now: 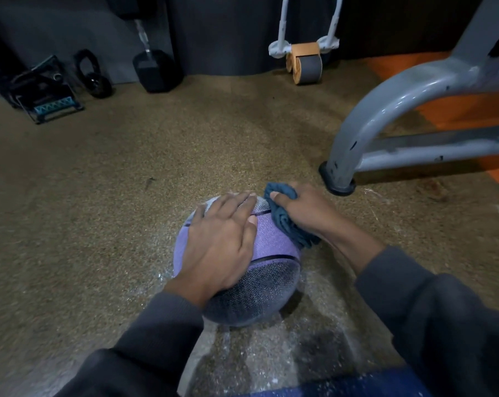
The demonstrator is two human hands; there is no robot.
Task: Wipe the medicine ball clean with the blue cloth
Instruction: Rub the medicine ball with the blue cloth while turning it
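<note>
The left hand point(219, 242) lies flat over the medicine ball point(271, 270) and hides much of its top and left side, and the underside of the ball cannot be seen at all. The right hand point(302, 210) covers part of the blue cloth point(285, 222), so its fingers under the cloth are hidden. The grey metal frame point(385, 116) runs off the right edge, the white handles of the roller point(305, 63) are cut off at the top, and the dark gear point(46, 87) in the upper left is too dim to make out.
</note>
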